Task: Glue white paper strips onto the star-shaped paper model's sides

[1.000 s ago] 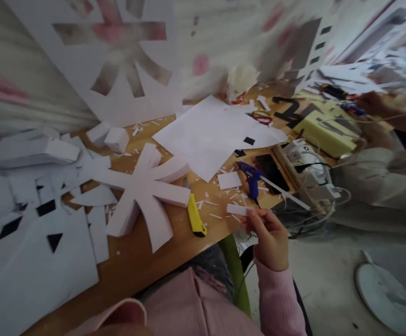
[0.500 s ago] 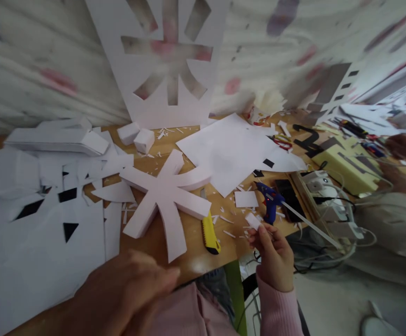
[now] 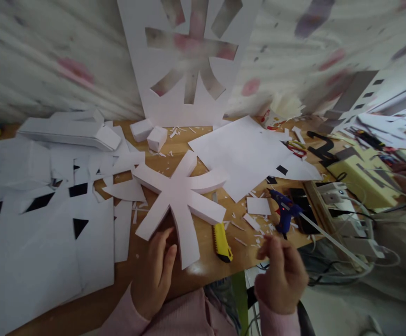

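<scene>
The asterisk-shaped piece (image 3: 180,192) is plain white, the utility knife (image 3: 222,241) yellow and black, the glue gun (image 3: 284,213) blue with a whitish glue stick (image 3: 332,240). Pink and purple blotches pattern the off-white cloth (image 3: 94,42); the sleeves (image 3: 280,323) are pink.

Over there the left hand (image 3: 155,273) points forward, thumb apart from its bent fingers; the right hand (image 3: 282,275) is loosely curled, its fingertips blurred.

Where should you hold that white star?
Grip the star by its near arm, probably from the left: that arm juts out closest, its thick side gives something to pinch, and the left hand is right beside it.
</scene>
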Demonstrator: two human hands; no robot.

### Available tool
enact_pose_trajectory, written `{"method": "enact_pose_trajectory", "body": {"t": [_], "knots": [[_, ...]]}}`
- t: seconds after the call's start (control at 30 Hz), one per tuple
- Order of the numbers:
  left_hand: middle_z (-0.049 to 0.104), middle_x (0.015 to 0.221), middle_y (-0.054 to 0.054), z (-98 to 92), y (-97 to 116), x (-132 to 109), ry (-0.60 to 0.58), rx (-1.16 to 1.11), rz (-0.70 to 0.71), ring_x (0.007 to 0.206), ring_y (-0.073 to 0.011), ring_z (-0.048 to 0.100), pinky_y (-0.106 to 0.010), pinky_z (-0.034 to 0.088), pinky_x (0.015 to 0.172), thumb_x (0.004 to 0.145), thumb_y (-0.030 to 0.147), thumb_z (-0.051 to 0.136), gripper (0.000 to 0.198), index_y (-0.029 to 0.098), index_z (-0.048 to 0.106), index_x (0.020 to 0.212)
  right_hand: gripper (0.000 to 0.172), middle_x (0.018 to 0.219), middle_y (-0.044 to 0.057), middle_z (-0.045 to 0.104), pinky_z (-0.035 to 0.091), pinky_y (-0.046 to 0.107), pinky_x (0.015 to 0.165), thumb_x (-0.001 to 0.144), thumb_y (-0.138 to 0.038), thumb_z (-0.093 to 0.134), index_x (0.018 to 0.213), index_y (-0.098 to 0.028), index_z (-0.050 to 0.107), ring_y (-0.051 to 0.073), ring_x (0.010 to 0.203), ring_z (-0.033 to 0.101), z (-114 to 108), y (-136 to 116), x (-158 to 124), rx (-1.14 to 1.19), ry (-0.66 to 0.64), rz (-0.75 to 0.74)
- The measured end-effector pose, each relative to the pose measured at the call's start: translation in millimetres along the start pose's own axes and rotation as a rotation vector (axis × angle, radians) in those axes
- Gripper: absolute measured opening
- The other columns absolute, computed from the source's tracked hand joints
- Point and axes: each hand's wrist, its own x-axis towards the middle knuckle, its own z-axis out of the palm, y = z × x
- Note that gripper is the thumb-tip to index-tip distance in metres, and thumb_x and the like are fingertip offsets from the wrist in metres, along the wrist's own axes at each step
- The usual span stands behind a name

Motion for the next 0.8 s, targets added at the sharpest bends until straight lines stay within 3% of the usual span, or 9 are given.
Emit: {"method": "enact_pose_trajectory", "body": {"t": [0.1,0.2,0.3,0.4,0.57,0.8], "knots": [[0.045,0.146,-0.009,10.3,-7.2,-2.5,0.008,-0.048,0.023,0.135,-0.0212,0.042,-0.042,0.042,0.108,0.097,0.031,0.034,0.047,0.022,0.032,0.143,0.022,0.091,0.004,0.07,0.051,0.027,0.075,0.095,-0.031,0.048,0.098,-0.022,0.067,0.017,0.085,0.066,26.9,-23.3,-28.5,0.086,-0.477,-0.091],[0.042,0.148,-0.008,17.4,-7.8,3.5,-0.001,-0.098,-0.031,0.136,-0.0212,0.04,-0.042,0.04,0.11,0.096,0.033,0.04,0.051,0.024,0.03,0.145,0.029,0.117,0.009,0.067,0.05,0.036,0.092,0.095,-0.029,0.048,0.12,-0.021,0.061,0.022,0.108,0.063,54.9,-31.1,-40.6,0.128,-0.707,-0.052],[0.046,0.145,-0.012,19.3,-4.3,15.8,0.031,-0.08,-0.049,0.134,-0.0234,0.043,-0.044,0.043,0.108,0.093,0.037,0.047,0.054,0.018,0.036,0.143,0.038,0.125,0.01,0.064,0.046,0.042,0.101,0.092,-0.03,0.053,0.129,-0.02,0.058,0.025,0.116,0.059,73.1,-31.0,-38.9,0.13,-0.733,-0.023],[0.053,0.138,-0.014,17.3,-2.7,25.3,0.046,-0.033,-0.016,0.128,-0.0239,0.051,-0.042,0.047,0.105,0.091,0.039,0.05,0.053,0.015,0.044,0.138,0.039,0.126,0.011,0.063,0.048,0.042,0.1,0.091,-0.031,0.055,0.128,-0.02,0.059,0.025,0.116,0.06,81.2,-29.6,-33.9,0.15,-0.75,0.019],[0.061,0.129,-0.013,11.8,-4.5,27.0,-0.002,0.003,0.017,0.117,-0.0218,0.06,-0.032,0.053,0.096,0.091,0.034,0.052,0.048,0.012,0.049,0.134,0.03,0.105,0.01,0.073,0.055,0.037,0.087,0.086,-0.034,0.062,0.11,-0.017,0.069,0.023,0.095,0.069,84.3,-24.1,-24.6,0.146,-0.786,0.123],[0.066,0.122,-0.014,11.9,-4.9,30.0,0.007,0.042,0.083,0.11,-0.0192,0.064,-0.025,0.052,0.094,0.089,0.026,0.055,0.048,0.009,0.049,0.134,0.022,0.079,0.005,0.073,0.052,0.028,0.062,0.088,-0.033,0.058,0.099,-0.018,0.071,0.017,0.065,0.066,83.5,-24.2,-5.5,0.025,-0.97,0.081]]}}
